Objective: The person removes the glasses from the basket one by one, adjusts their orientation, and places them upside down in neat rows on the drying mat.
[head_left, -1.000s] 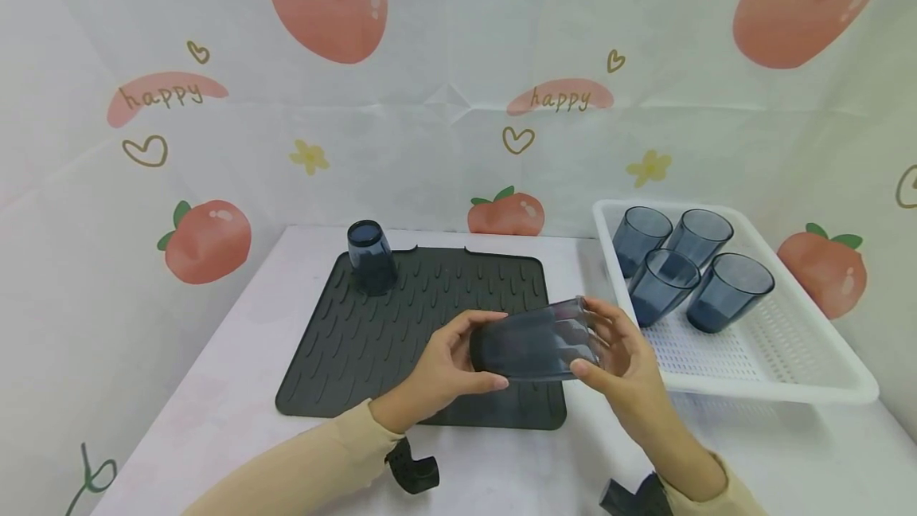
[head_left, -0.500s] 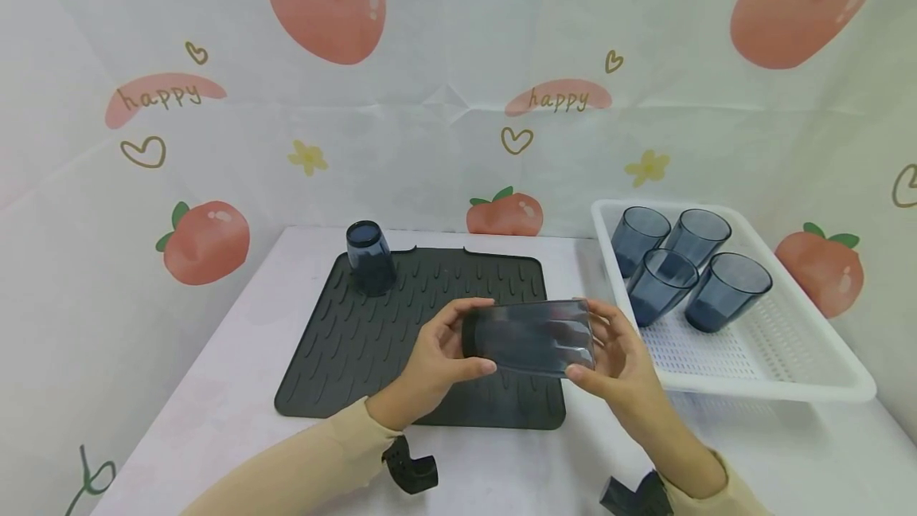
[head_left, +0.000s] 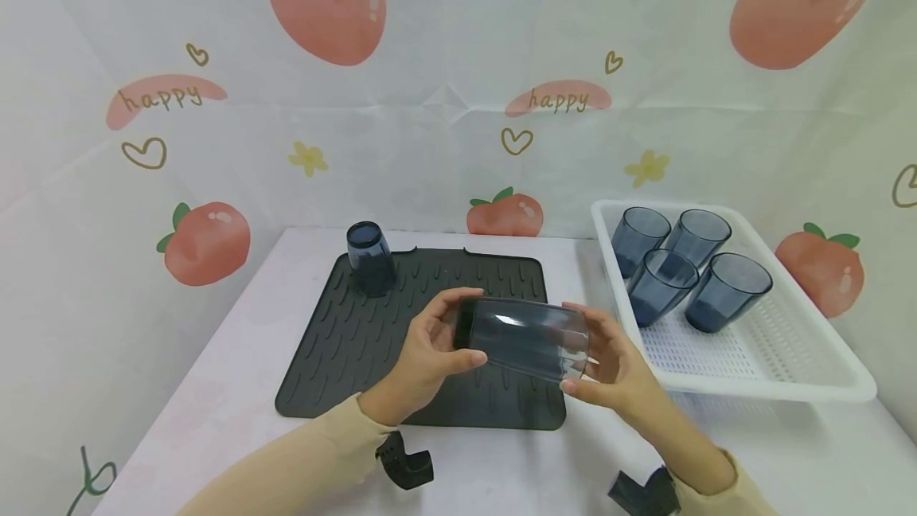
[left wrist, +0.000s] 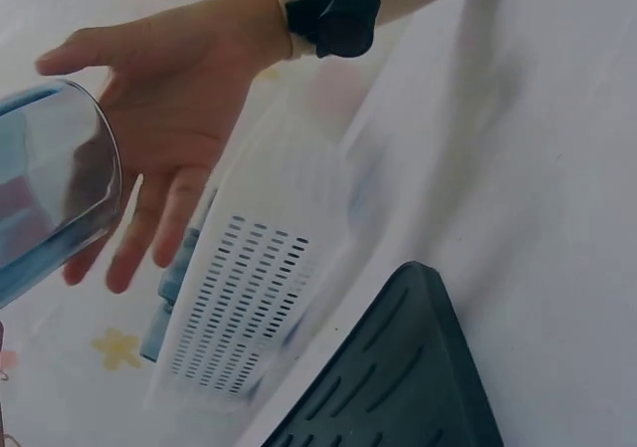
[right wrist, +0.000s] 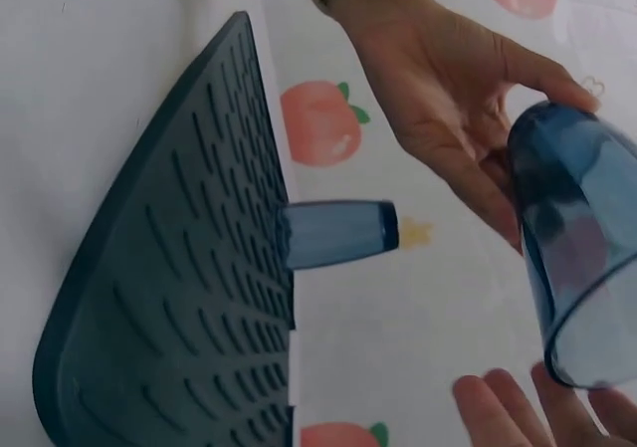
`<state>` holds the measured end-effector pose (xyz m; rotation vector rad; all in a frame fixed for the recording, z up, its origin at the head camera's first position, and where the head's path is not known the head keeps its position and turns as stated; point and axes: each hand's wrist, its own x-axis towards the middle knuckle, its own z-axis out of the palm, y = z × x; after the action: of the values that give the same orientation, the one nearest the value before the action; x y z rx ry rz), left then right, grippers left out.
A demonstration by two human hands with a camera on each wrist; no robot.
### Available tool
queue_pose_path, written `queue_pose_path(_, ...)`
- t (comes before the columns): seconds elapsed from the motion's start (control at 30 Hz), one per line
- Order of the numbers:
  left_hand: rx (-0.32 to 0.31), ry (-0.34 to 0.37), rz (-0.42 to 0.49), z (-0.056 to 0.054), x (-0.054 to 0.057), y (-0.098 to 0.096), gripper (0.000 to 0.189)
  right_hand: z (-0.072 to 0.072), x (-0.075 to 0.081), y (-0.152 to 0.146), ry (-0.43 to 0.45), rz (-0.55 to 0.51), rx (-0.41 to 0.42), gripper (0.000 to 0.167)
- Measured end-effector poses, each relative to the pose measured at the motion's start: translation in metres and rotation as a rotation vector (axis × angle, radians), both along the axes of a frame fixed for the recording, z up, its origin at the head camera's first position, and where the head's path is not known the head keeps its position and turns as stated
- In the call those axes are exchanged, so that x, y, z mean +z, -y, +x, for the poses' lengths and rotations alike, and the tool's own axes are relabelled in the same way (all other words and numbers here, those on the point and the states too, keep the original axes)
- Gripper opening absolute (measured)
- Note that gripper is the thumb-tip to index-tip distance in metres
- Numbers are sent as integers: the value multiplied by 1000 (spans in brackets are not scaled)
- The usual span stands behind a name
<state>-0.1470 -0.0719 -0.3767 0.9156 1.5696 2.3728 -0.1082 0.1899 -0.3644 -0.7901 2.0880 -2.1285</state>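
In the head view a dark blue-grey drinking glass (head_left: pixel 526 334) lies sideways in mid-air above the ribbed black drying mat (head_left: pixel 344 365). My left hand (head_left: pixel 430 349) grips its dark base end, with fingers above and thumb below. My right hand (head_left: pixel 609 353) is at the rim end, thumb by the lower edge and fingers beyond the upper edge. The left wrist view shows the right hand's fingers (left wrist: pixel 149 218) fairly straight and spread behind the rim. In the right wrist view the left thumb and fingers hold the base end of the tilted glass.
Another glass (head_left: pixel 371 259) stands upside down at the mat's back left corner. A white perforated basket (head_left: pixel 781 357) at the right holds several similar glasses (head_left: pixel 734 289), rims up. A fruit-printed white cloth (head_left: pixel 430 158) hangs behind the white table (head_left: pixel 215 396).
The glass has shifted a little left with my left hand, and its rim end has tipped lower. My right hand has moved slightly left along with it. The other glasses stay put.
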Motion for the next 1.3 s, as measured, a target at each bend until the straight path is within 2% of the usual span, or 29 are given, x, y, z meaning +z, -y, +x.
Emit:
queue_pose_path(0.13,22,-8,-17,-2,1,3,65,0,-1,-5,-10,146,22,71)
queue_pose_path(0.3,54,-31,-36,-5,2,8,64,-2,-6,-8,80,380,32,65)
queue_pose_path(0.43,69,-48,-32,-8,3,11,64,-4,-9,-10,117,491,65,52)
queue_pose_path(0.57,95,-56,-19,-10,5,14,64,-5,-10,-11,126,532,114,41)
queue_pose_path(0.8,150,-73,-18,-13,10,17,63,-6,-15,-12,112,580,161,43)
queue_pose_path(1.1,172,-78,-4,-18,17,18,65,-5,-18,-14,95,571,187,39)
queue_pose_path(1.3,235,-85,-22,-24,21,19,64,-5,-17,-14,98,561,195,39)
